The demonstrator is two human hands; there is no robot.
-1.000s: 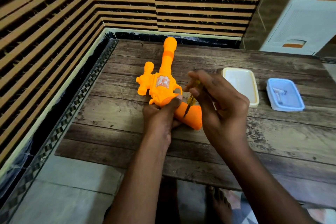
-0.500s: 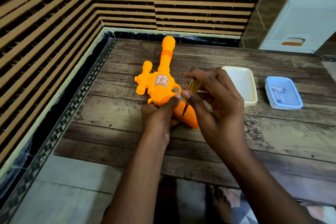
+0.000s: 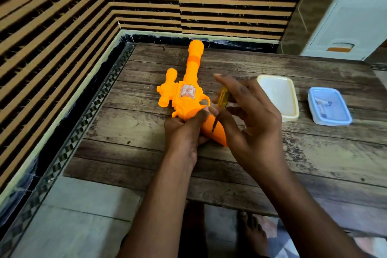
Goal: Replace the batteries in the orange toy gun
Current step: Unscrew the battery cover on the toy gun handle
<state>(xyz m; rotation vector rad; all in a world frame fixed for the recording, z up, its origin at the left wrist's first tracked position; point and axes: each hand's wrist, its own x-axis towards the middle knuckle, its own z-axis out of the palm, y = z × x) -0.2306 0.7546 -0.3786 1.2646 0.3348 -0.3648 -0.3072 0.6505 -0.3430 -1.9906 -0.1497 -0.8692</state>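
At the very bottom of the frame, a bare foot (image 3: 253, 234) stands on the floor, under the near edge of the table.

Two bare arms reach up from the bottom toward the middle of the wooden table (image 3: 314, 163). The left hand (image 3: 184, 132) is in the middle of the frame. Its fingers curl tight around the handle of the orange toy gun (image 3: 188, 98) and hold it down on the table. The right hand (image 3: 251, 119) is just to the right of it. Its thumb and fingers pinch a small screwdriver (image 3: 219, 107) with a see-through yellow handle. The first finger sticks out straight, up and to the left. The dark metal tip of the screwdriver points down and touches the gun's handle, right beside the left thumb.

The gun lies flat on the table, a little left of the middle. Its long barrel points away, toward the far edge of the table. A sticker shows on its side, and a short round part sticks out on its left.

Farther right on the table sits a white tray (image 3: 278, 96). Right of that, apart from it, sits a blue box (image 3: 329, 106) with some small things inside, too blurry to tell.

Behind the table is a wall with brown and black stripes (image 3: 104, 6). In the upper right corner stands a white cabinet (image 3: 351, 23).
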